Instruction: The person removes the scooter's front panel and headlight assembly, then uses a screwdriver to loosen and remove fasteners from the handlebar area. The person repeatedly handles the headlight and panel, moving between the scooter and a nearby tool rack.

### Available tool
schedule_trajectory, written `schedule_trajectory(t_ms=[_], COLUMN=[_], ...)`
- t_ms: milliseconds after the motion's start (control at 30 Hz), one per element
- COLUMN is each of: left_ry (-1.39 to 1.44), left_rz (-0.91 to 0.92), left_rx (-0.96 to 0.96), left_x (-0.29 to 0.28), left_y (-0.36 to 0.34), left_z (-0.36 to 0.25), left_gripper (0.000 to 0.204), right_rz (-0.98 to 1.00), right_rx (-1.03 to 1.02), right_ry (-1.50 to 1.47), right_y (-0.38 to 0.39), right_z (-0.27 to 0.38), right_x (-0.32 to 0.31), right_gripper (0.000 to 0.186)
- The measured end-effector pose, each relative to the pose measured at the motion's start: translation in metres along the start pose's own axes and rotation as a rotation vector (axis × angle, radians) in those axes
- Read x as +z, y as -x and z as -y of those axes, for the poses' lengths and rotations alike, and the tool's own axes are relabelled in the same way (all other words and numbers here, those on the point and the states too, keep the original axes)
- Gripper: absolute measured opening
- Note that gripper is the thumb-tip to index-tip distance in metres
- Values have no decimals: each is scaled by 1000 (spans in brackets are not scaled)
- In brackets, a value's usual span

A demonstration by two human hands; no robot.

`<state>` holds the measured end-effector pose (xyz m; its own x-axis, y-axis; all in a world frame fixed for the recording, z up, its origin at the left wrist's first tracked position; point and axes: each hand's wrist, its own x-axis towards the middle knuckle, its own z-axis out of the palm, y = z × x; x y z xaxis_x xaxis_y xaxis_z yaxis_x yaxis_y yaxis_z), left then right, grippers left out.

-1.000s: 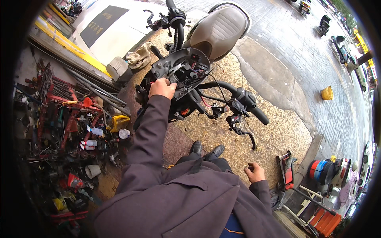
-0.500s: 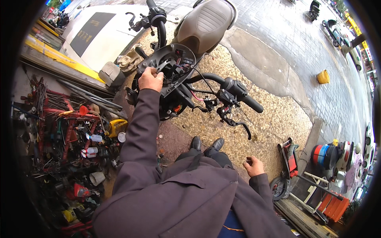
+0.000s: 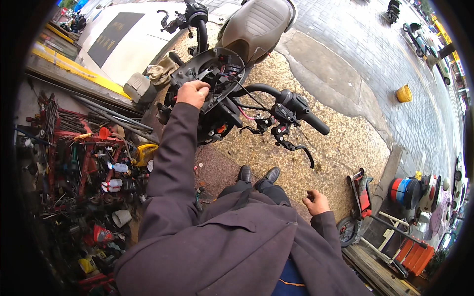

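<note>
Many jumbled tools (image 3: pixel 61 163) fill the far left. Next, the left hand (image 3: pixel 194 92) is at the near side of the open dark housing (image 3: pixel 200 60) on a motorcycle (image 3: pixel 254 29); whether its fingers pinch anything is hidden. Farther right, the right hand (image 3: pixel 316 203) hangs loosely curled, thumb apart, left of a yellow bucket (image 3: pixel 404 93).

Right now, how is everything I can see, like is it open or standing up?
Motorcycle: standing upright
Round housing: open, wires showing
Left hand: at the housing, grip unclear
Right hand: fingers bent, away from the motorcycle
Ribbed seat: nobody on it
Black shoes: slightly apart
Brick paving: shiny, looks wet
</note>
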<state>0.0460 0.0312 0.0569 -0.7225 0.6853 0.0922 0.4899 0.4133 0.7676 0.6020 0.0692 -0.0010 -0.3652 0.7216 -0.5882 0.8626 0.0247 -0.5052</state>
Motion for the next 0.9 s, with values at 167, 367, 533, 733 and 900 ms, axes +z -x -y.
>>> schedule_trajectory(t_ms=[167, 367, 533, 733, 900], left_ry=[455, 700, 228, 246, 345], left_rz=[-643, -645, -33, 194, -185], left_rx=[-180, -678, -753, -904, -1087], left_x=[-15, 0, 86, 115, 111], left_y=[37, 142, 292, 418, 501], left_z=[37, 122, 112, 53, 46], left_gripper=[15, 5, 20, 21, 20], right_rz=[9, 83, 300, 515, 643], right_rx=[-12, -14, -107, -359, -603], right_ry=[19, 58, 205, 488, 631], right_y=[2, -8, -44, -111, -141], right_z=[-9, -12, 7, 53, 99], right_x=[2, 4, 3, 23, 68], right_gripper=[44, 44, 46, 46, 46])
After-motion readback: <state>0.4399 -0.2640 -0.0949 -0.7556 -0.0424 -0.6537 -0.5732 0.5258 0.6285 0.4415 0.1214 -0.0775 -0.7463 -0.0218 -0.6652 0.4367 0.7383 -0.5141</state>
